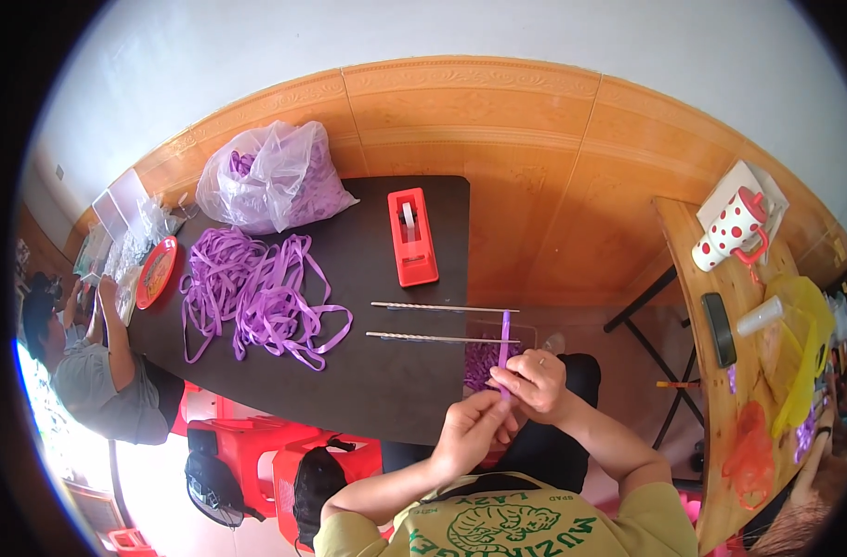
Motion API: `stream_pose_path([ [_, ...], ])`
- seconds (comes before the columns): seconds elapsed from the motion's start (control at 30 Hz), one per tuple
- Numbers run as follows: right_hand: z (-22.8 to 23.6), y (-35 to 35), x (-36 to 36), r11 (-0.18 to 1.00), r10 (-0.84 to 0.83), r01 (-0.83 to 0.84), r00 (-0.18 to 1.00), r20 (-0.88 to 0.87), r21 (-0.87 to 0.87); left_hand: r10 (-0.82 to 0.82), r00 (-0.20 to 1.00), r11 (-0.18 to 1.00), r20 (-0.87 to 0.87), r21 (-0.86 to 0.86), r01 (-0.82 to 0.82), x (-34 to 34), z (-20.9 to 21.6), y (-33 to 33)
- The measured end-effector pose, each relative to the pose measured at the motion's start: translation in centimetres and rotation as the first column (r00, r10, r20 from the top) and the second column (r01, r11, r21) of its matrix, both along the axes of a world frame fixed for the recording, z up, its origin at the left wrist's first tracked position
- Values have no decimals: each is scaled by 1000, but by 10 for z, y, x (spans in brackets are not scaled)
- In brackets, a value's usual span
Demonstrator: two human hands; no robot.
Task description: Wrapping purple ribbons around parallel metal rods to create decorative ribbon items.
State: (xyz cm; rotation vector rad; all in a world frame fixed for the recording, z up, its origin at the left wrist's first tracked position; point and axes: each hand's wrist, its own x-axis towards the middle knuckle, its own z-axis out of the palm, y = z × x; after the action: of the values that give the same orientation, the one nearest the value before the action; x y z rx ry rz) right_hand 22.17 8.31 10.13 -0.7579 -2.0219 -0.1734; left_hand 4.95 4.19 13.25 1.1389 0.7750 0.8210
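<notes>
Two thin metal sticks, resembling chopsticks with twisted ends, lie across the black table. The upper stick and lower stick both jut past its right edge. A purple ribbon runs across their protruding tips and down to my hands. My right hand pinches it just below the lower stick. Slightly lower and to the left, my left hand is closed on the same ribbon, fingers nearly touching those of the right. The ribbon's end is hidden among my fingers. A heap of purple ribbon lies loose on the table.
Behind the sticks stands a red tape dispenser. A plastic bag of purple ribbon and red plate are farther left. Purple pieces sit below the table edge. People sit at both sides; a wooden table stands right.
</notes>
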Motion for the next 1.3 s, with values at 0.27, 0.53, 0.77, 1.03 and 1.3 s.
stream_pose_path([
  [0.27,-9,-14,-3,996,-70,64,991,112,58,314,866,338,-389,898,281,0,45,139],
  [0.53,-6,-23,-7,995,-96,94,989,111,25,-221,800,691,-558,489,533,39,-7,195],
  [0.77,-9,-20,-5,996,-87,84,992,86,38,-214,750,638,-626,492,592,38,-4,200],
  [1.03,-9,-22,-4,996,-94,94,989,115,9,-229,673,677,-704,382,629,37,3,201],
  [1.3,-8,-24,-4,995,-100,100,989,106,9,-131,668,583,-733,488,649,39,8,197],
])
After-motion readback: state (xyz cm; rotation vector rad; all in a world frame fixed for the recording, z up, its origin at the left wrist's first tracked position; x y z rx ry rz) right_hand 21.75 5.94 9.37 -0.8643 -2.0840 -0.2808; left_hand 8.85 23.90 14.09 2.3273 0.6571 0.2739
